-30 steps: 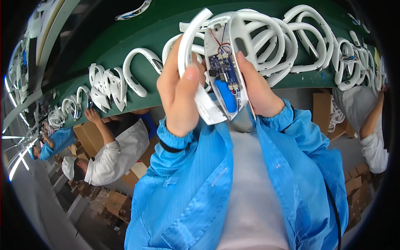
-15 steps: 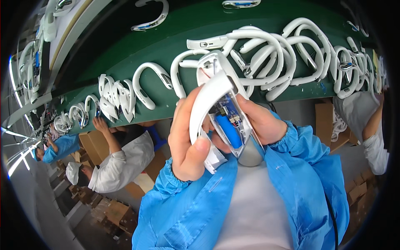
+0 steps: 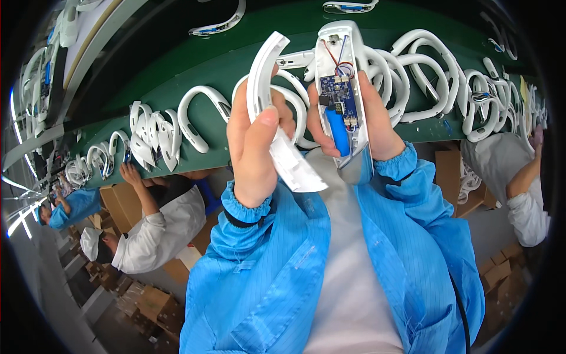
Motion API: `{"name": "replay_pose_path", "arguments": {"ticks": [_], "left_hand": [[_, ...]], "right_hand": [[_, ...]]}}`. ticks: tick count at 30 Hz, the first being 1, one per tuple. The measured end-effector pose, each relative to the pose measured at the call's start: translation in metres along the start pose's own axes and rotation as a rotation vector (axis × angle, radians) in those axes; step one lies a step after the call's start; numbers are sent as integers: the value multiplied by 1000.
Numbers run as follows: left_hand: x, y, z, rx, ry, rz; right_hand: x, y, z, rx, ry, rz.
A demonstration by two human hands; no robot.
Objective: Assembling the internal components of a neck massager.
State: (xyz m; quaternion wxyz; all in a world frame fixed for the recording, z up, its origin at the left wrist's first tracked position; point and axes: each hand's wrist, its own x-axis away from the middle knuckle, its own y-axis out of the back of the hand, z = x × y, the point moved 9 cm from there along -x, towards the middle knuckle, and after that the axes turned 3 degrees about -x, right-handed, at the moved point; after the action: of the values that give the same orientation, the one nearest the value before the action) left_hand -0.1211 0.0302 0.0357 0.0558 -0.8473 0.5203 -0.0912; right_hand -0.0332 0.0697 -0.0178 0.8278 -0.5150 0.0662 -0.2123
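Both hands have drawn apart since the earlier frame, splitting the white housing into two pieces. At far left, a co-worker's hand (image 3: 128,173) reaches to white U-shaped shells (image 3: 154,134) on the green desk (image 3: 236,65). Next, the left hand (image 3: 254,138) is closed around a curved white cover (image 3: 272,115), thumb pressed on its face. Just beside it, the right hand (image 3: 365,121) grips the open housing half (image 3: 341,88), its blue circuit board, blue battery and red wires facing the camera.
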Motion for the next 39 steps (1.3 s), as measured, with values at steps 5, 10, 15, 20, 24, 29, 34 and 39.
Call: {"name": "replay_pose_path", "arguments": {"ticks": [5,10,15,20,24,29,34,39], "left_hand": [[2,-6,0,1,-22,69],[3,-7,-8,-297,-29,124],[9,-15,-20,-404,-401,188],[3,-11,-18,-612,-527,98],[-4,-9,-7,-670,-438,92],[-3,-9,-9,-649,-521,46],[-8,-14,-8,-730,-418,130],[-10,-13,-5,-703,-339,126]], "right_hand": [[5,8,-7,-112,-60,-50],[9,6,-4,-179,-35,-94],[9,13,-3,-18,-39,-174],[8,19,-3,64,-26,-258],[7,18,-5,-90,-34,-315],[7,16,-5,-52,-52,-280],[9,16,-6,-50,-51,-372],[9,17,-11,-4,-88,-273]]}}
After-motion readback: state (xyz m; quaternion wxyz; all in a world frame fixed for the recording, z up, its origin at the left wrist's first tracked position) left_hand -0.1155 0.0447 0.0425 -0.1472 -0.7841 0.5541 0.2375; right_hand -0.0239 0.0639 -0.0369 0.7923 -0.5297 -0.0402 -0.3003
